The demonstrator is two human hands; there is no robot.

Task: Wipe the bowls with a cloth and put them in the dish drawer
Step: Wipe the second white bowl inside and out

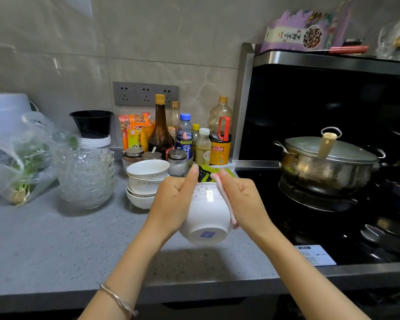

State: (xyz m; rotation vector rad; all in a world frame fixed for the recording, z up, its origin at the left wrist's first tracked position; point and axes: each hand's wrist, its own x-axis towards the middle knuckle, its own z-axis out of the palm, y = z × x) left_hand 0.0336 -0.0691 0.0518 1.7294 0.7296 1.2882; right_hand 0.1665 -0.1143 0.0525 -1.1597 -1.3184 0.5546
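Counter [56,250]: grey, and it lies under and in front of the held bowl.

Held bowl [208,215]: white, lifted off the counter between both hands. It is tipped so that its foot ring faces back towards the person and its mouth faces away, towards the wall. Its axis therefore runs near to far, rising at the far end.

Left hand [173,199]: grips the bowl's left flank, with the thumb up at the rim.

Right hand [243,199]: presses a cloth [225,198] against the bowl's right flank and rim, fingers curled round it. Neither hand is nearer than the other.

Judgement: wiping is in hand. Turning the bowl about its axis would present the unwiped wall.

Stack of white bowls [146,181]: upright, just left of and beyond the held bowl, awaiting attention.

Pot [328,165]: lidded, well to the right and beyond.

Dish drawer: not in view.
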